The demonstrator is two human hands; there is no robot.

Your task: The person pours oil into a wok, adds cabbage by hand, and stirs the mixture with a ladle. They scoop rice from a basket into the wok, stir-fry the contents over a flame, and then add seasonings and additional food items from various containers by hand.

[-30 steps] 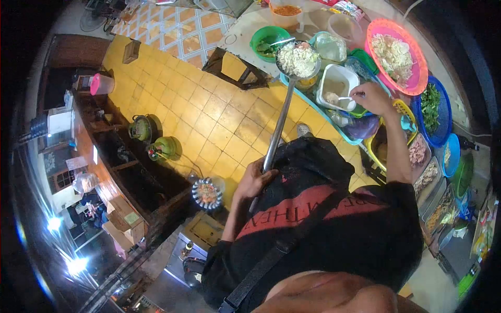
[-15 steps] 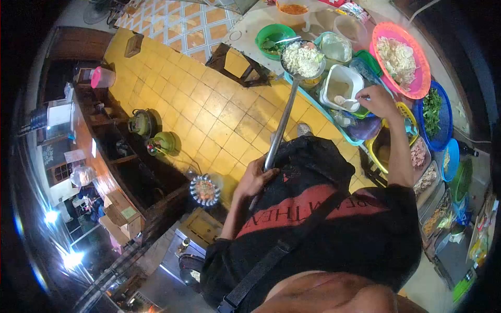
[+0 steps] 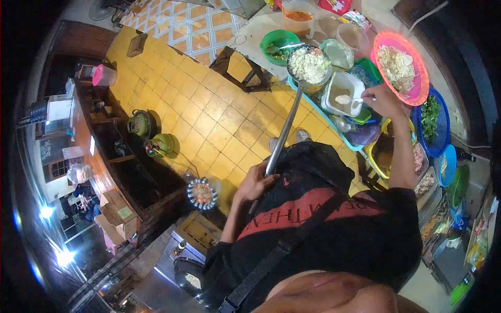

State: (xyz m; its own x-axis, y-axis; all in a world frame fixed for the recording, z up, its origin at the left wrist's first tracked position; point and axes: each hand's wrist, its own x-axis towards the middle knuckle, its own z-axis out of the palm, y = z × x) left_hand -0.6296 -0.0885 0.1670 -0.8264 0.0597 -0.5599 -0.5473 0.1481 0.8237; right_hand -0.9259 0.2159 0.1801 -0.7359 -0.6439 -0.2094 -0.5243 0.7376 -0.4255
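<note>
My left hand (image 3: 257,181) is closed round the long metal handle of a large ladle (image 3: 284,130). Pale chopped food (image 3: 309,65), possibly shredded cabbage, fills the ladle's bowl over the edge of the crowded table. Between the fingers of my right hand (image 3: 385,101) is a small spoon (image 3: 357,99), carrying a pale, whitish scoop of something I cannot identify. That spoon is above a white square tub (image 3: 336,108) with a little contents at the bottom. Beside the ladle's bowl stands a green bowl (image 3: 276,41) with a spoon in it.
A pink-orange basin (image 3: 380,48) of shredded food and a blue basket (image 3: 443,112) of green leaves stand right of the tub. A yellow basket (image 3: 383,167) sits near my right forearm. Green gas cylinders (image 3: 162,145) and a striped bowl (image 3: 202,193) are to the left.
The spoon has risen a little over the white tub and sits more level. My right hand has shifted slightly right; the ladle stays held in my left hand. The view has moved slightly.
</note>
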